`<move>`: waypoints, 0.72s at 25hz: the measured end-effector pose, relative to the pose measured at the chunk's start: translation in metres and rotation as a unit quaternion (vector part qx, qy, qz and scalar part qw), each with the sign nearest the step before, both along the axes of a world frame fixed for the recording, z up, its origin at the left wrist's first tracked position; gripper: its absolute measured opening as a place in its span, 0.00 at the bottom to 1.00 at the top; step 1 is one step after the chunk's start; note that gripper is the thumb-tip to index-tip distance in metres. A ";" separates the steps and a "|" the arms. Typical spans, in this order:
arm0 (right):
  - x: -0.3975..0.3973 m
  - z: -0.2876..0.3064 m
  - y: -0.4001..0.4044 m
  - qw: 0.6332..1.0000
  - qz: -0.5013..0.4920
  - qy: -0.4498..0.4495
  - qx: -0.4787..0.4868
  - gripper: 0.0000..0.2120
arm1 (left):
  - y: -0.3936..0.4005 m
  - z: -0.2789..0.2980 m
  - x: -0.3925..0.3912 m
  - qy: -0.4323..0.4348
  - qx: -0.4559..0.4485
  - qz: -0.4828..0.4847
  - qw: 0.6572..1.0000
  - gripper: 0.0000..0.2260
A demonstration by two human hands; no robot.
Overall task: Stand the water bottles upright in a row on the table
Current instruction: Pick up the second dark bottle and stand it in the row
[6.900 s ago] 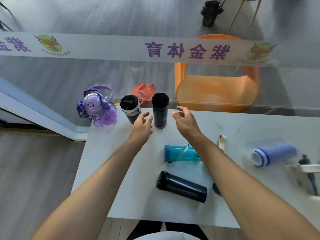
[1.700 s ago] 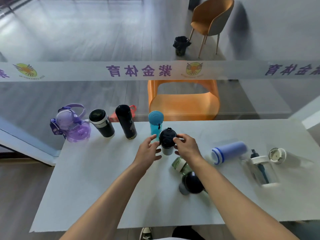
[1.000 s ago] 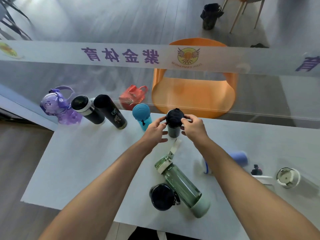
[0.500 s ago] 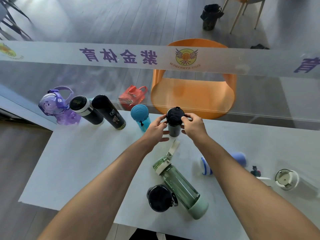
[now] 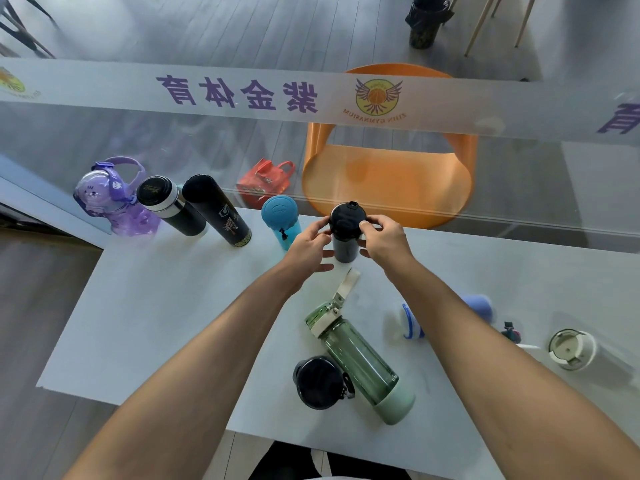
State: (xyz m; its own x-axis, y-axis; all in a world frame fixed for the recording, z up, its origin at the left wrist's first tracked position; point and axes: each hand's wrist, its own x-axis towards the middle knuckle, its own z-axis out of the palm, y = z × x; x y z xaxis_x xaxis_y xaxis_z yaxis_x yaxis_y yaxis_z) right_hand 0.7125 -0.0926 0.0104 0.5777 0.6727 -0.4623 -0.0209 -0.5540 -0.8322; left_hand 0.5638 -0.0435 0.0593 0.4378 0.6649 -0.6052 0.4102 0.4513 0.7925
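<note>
Along the back edge of the white table [image 5: 156,323] stand a purple bottle [image 5: 114,199], a black and silver flask [image 5: 169,206], a tall black bottle [image 5: 218,211] and a teal bottle [image 5: 280,214]. Right of the teal one a black bottle [image 5: 346,233] stands upright. My left hand [image 5: 308,249] and my right hand [image 5: 384,242] hold it on either side of its lid. A green bottle [image 5: 360,358] lies on its side near the front. Beside it is a black-lidded bottle [image 5: 318,382]. A lavender bottle [image 5: 479,306] lies partly hidden behind my right forearm.
A clear bottle with a white lid [image 5: 571,348] lies at the right of the table. A glass wall with a printed band runs right behind the table's back edge. Beyond the glass are an orange chair [image 5: 388,178] and a red bag [image 5: 266,180].
Both hands carried the black bottle from mid-table back to the spot right of the teal bottle. Over the last half second the hands and bottle have barely moved.
</note>
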 end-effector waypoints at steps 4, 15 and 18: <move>-0.007 0.015 -0.016 0.999 -0.027 -0.011 -0.026 0.23 | -0.009 0.000 -0.009 0.017 0.019 -0.012 1.000 0.22; -0.131 0.010 -0.185 0.986 -0.062 -0.009 -0.154 0.19 | -0.112 -0.020 -0.135 0.030 0.078 -0.185 0.979 0.11; -0.160 0.017 -0.211 0.973 -0.087 0.117 -0.180 0.24 | -0.127 -0.023 -0.149 0.029 0.066 -0.192 0.979 0.11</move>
